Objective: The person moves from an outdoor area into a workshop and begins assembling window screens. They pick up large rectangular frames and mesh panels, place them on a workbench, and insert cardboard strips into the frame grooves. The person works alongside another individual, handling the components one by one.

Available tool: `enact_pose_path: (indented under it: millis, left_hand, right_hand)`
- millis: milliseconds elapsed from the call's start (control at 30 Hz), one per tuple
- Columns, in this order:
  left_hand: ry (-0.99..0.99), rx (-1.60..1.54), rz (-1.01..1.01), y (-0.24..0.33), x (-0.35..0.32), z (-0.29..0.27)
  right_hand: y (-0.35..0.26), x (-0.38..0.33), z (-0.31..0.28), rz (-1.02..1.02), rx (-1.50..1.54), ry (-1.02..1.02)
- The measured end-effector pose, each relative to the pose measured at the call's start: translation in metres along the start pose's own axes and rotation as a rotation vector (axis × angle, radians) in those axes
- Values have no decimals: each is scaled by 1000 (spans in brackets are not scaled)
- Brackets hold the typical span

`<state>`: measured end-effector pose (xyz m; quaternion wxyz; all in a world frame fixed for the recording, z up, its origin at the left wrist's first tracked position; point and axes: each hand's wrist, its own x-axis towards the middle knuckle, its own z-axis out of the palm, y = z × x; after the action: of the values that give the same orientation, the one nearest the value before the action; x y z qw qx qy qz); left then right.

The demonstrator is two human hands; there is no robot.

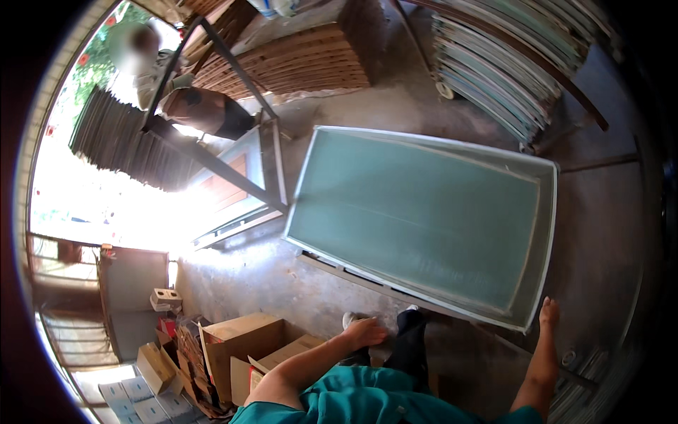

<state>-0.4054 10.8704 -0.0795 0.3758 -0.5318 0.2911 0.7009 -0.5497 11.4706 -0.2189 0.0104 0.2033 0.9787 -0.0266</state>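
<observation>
A large flat green panel [417,219] with pale raised edging lies on a low stand in front of me. My left hand [368,331] is above my legs, on the near side of the panel and apart from it, with its fingers stretched out and nothing in them. Beside the panel's near right corner is my right hand [549,313], seen nearly edge-on. Its fingers look loosely extended and nothing shows in them; whether they touch the panel's edge is hard to make out.
Open cardboard boxes [244,346] crowd the near left. A dark metal frame [233,173] holding panels stands left of the green panel. Beyond are stacked brown boards [304,63] and a wheeled rack of panels [487,78]. Another person [152,78] stands at the far left.
</observation>
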Motion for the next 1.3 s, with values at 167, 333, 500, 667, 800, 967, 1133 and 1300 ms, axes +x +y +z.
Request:
enact_pose_path:
  millis: [167, 333, 500, 667, 800, 967, 1133, 1300]
  left_hand:
    - [162, 691, 703, -70, 6, -187]
    - [458, -248, 382, -85, -97, -237]
    - [632, -61, 399, -137, -110, -358]
    - [630, -368, 543, -146, -121, -460]
    - [586, -653, 654, -125, -146, -512]
    - [578, -717, 676, -77, -156, -576]
    - [646, -547, 646, -4, -179, -656]
    - [767, -500, 494, 51, -217, -766]
  right_hand:
    - [-134, -61, -17, -121, 361, -363]
    - [-272, -200, 13, -333, 594, -724]
    - [-431, -328, -63, -540, 431, -1144]
    - [-520, -389, -77, -639, 238, -1183]
    - [-593, -419, -107, -623, -70, -1182]
    - [-702, -445, -110, -606, -271, -1192]
    - [-831, -458, -34, -705, -349, -1188]
    - [-992, -510, 39, -928, -200, -1155]
